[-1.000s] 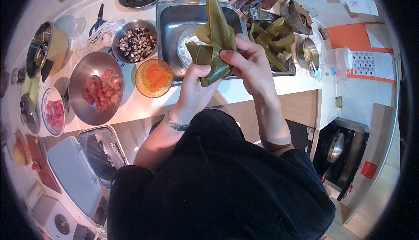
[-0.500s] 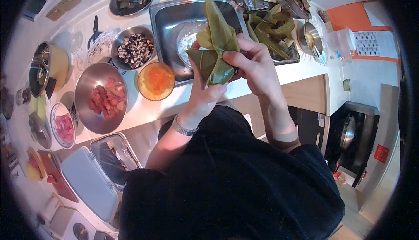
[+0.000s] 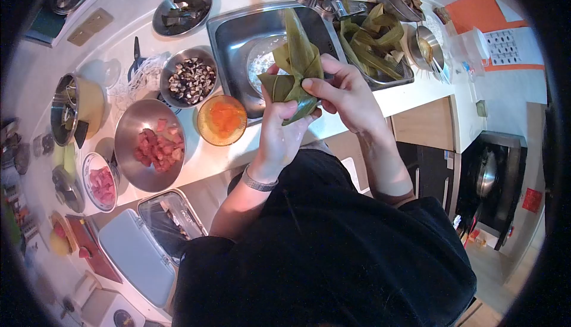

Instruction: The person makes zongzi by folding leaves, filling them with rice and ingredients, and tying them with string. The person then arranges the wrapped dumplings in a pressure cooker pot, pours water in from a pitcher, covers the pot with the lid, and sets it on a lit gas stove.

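Folded green bamboo leaves (image 3: 295, 59) stand upright between my two hands, in front of the sink, with the long tips pointing away from me. My left hand (image 3: 281, 122) wraps the lower left side, its thumb pressed on the leaf. From the right, my right hand (image 3: 345, 92) pinches the leaf's edge between thumb and fingers. What lies inside the fold, if anything, is hidden. Behind the leaves, a bowl with white contents (image 3: 260, 59) sits in the sink (image 3: 229, 35), partly covered by my hands.
Left of the sink are a bowl of chopped dark-and-white pieces (image 3: 191, 81), a glass bowl of orange yolks (image 3: 225, 120) and a steel bowl of cut meat (image 3: 157, 148). More leaves (image 3: 372, 44) lie on the right tray. An open-lidded bin (image 3: 140, 255) stands below the counter.
The view has shifted slightly, so the counter items appear further right. Both hands keep hold of the leaves; my left thumb sits higher on the fold.
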Tool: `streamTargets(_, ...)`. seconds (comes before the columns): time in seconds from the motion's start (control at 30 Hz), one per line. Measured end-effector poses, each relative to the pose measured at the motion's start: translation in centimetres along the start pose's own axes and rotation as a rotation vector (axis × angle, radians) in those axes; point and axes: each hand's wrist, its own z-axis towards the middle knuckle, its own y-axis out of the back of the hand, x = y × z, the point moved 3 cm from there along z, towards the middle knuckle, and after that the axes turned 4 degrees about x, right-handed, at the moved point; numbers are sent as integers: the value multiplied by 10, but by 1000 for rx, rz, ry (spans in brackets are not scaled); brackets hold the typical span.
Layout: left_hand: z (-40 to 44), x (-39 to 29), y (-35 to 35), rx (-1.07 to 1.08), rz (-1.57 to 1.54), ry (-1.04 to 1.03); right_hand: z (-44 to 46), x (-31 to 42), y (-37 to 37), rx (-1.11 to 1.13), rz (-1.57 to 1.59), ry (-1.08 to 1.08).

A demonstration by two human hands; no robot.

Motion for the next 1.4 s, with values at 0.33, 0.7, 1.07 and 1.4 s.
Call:
streamTargets(0.33, 3, -8, -3, 79, -144, 3, 3, 14, -3, 154, -227, 17)
streamTargets(0.7, -3, -23, 1, -16, -357, 317, 14, 24, 2, 390, -781, 502)
streamTargets(1.07, 17, -19, -21, -156, 326, -5, 29, 10, 30, 500, -469, 145)
streamTargets(1.4, 54, -4, -13, -41, 1265, -188, 61, -17, 45, 319, -629, 330)
